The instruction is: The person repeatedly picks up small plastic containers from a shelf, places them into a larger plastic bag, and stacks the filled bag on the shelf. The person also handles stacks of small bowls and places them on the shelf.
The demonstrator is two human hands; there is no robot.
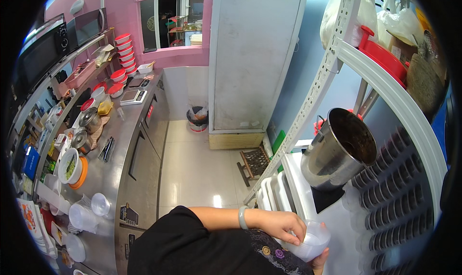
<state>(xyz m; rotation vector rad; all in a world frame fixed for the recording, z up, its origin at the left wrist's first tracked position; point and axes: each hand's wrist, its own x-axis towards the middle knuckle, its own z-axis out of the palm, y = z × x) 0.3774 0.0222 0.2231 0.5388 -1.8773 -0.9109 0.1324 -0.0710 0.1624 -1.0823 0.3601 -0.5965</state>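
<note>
My left hand (283, 227), with a pale bangle on its wrist, reaches across in front of me. Its fingertips pinch the near rim of a stack of nested clear plastic bowls (313, 244). My right hand (319, 261) holds the same stack from the far side, mostly hidden behind it. The bowls lie tilted close to my dark clothing. Past them, a tall stainless steel pot (319, 166) stands on a black mat (326, 199), its inside stained dark brown. Rows of clear round containers with dark contents (393, 193) line the right side of this white surface (341, 235).
A white slotted-metal rack (306, 112) rises at right, its upper shelf bearing a red plastic item (384, 62). Along the left runs a steel counter (108, 183) with tubs, scales (133, 97) and lidded pots (89, 119). A low stool (254, 161) stands near the tall cabinet (256, 58).
</note>
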